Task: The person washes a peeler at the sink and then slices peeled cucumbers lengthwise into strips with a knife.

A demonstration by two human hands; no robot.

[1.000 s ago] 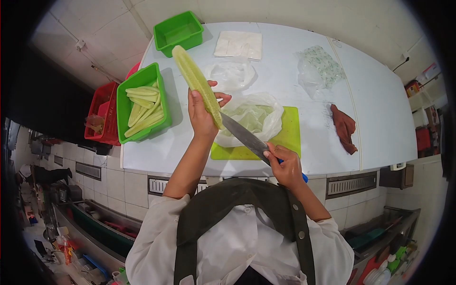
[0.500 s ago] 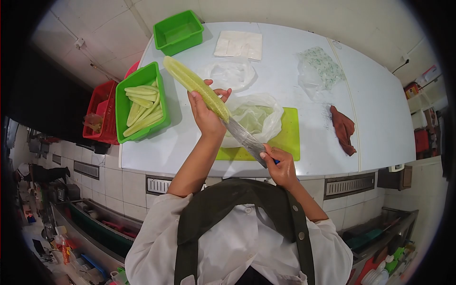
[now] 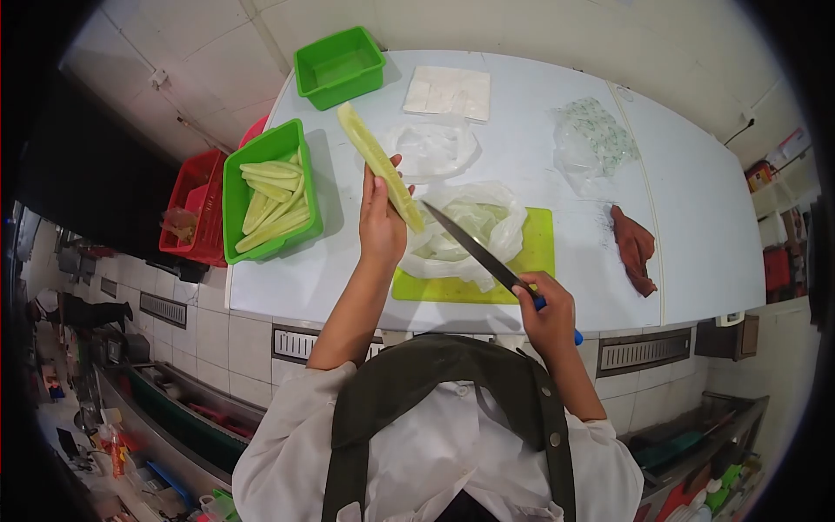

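Observation:
My left hand (image 3: pixel 383 222) is closed around a long pale-green peeled cucumber piece (image 3: pixel 376 161), its seeded cut face showing. The piece slants above the table, its lower end near a white plastic bag (image 3: pixel 422 271). In my right hand (image 3: pixel 548 315) is a knife (image 3: pixel 474 248) with a blue handle, its blade pointing up and left toward the cucumber, apart from it. The open bag, with pale green matter inside, lies on a yellow-green cutting board (image 3: pixel 537 278). To the left, a green tub (image 3: pixel 311 157) holds several peeled cucumber pieces (image 3: pixel 274 204).
Another green tub (image 3: pixel 339 80) stands at the back left, and a red crate (image 3: pixel 209 178) beside the table. Further back lie a clear bag (image 3: pixel 430 143) and a white folded stack (image 3: pixel 448 90). To the right are a patterned plastic bag (image 3: pixel 596 139) and a brown cloth (image 3: pixel 635 252).
The knife blade has come away from the cucumber's lower end, with my right hand moving right and slightly down. The cucumber has turned steeper in my left hand, showing its cut face.

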